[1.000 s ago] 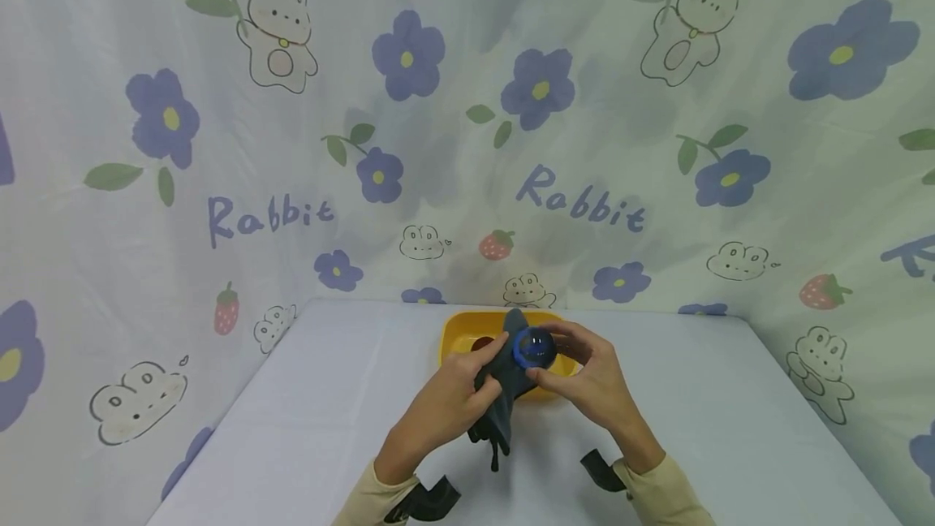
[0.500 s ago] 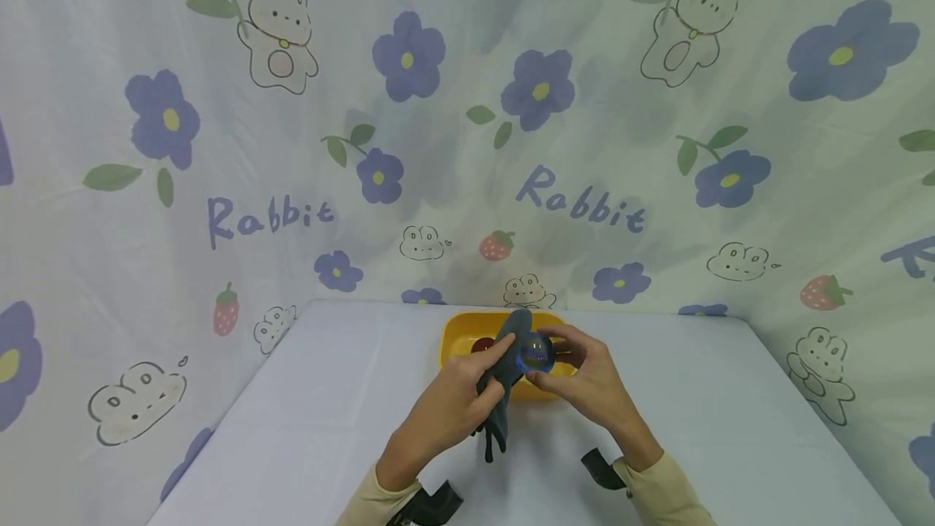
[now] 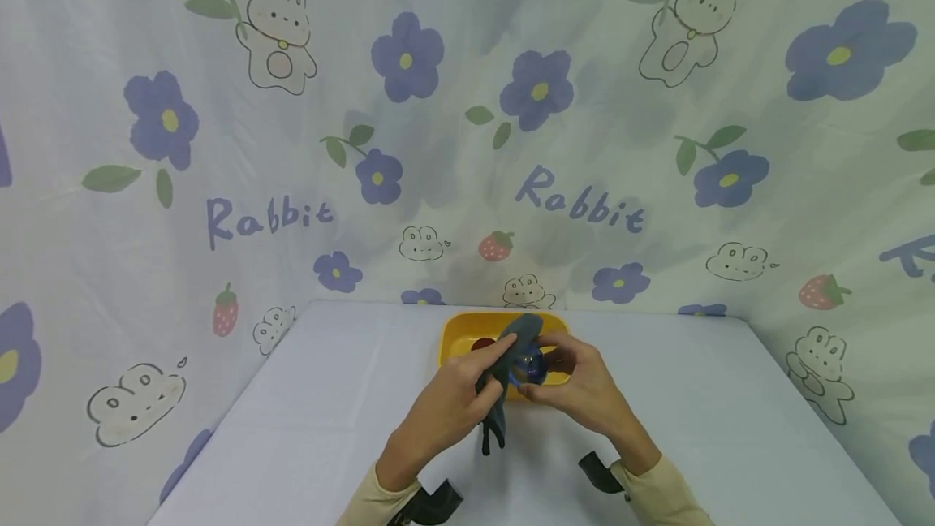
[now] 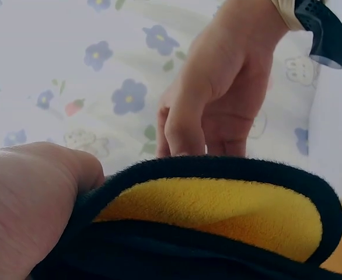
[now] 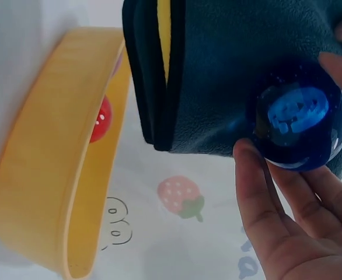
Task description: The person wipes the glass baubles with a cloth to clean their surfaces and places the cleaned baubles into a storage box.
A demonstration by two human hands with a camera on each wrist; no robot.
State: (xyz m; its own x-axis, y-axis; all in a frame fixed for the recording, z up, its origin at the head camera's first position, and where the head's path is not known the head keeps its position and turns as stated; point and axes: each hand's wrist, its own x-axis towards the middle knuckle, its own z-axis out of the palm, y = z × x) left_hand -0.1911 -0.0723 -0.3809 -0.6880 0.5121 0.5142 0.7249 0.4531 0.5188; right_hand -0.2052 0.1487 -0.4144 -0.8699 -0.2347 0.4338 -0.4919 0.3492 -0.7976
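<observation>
A dark grey-green cloth (image 3: pixel 527 326) with a black border and a yellow underside is folded in my left hand (image 3: pixel 445 396), gripped between thumb and fingers. In the left wrist view the yellow side (image 4: pixel 241 204) shows inside the fold. My right hand (image 3: pixel 590 386) holds a clear blue ball (image 3: pixel 532 365) by its fingertips, and the ball lies against the cloth. The right wrist view shows the ball (image 5: pixel 299 114) close up, with pale blue markings and glossy reflections. Some left fingers are hidden behind the cloth.
Behind the hands stands a yellow plastic basin (image 3: pixel 454 333) on the white-covered table (image 3: pixel 329 404). A red ball (image 5: pixel 103 121) is inside it. A curtain (image 3: pixel 438 128) printed with flowers and rabbits hangs at the back. Black curved pieces (image 3: pixel 437 503) sit at both wrists.
The blue ball has turned in my right fingers and shifted slightly down and left against the cloth. The cloth's upper end has swung right. My left hand has barely moved.
</observation>
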